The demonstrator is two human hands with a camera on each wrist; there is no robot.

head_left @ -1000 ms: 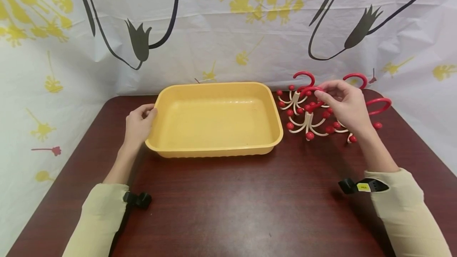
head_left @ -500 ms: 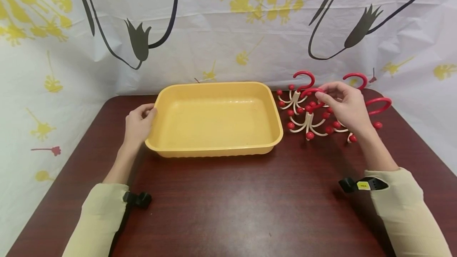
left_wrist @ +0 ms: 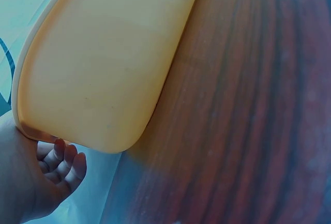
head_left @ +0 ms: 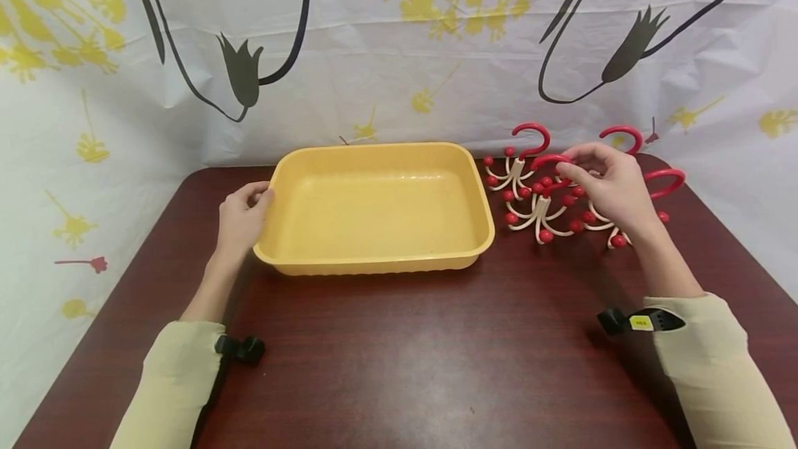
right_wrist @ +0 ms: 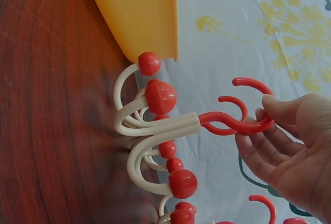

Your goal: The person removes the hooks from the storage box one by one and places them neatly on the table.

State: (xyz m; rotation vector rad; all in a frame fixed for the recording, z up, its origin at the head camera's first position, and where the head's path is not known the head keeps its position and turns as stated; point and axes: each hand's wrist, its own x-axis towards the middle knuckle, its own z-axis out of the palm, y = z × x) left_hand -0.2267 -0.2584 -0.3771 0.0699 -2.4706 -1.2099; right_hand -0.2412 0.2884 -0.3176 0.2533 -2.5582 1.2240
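A shallow yellow plastic tub (head_left: 374, 261) sits toward the back of the table. My left hand (head_left: 240, 219) grips its left rim; in the left wrist view its fingers (left_wrist: 70, 167) curl below the rim beside the tub wall (left_wrist: 98, 69). To the right of the tub, my right hand (head_left: 614, 186) pinches the red hook of a multi-arm hanger (head_left: 541, 210). The right wrist view shows thumb and fingers around that hook (right_wrist: 253, 125). Cream arms (right_wrist: 170, 125) curve out from the hanger's stem and end in red balls, low by the tabletop.
Several similar hangers stand close together: one behind the held hanger (head_left: 516, 170), one at the right with its hook tilted (head_left: 670, 179), and another farther back (head_left: 628, 131). A patterned white cloth (head_left: 374, 54) hangs behind the dark wooden table (head_left: 399, 352).
My right hand has shifted slightly to the right, and the pinched hanger has moved a little with it. The left hand and the tub have stayed put.
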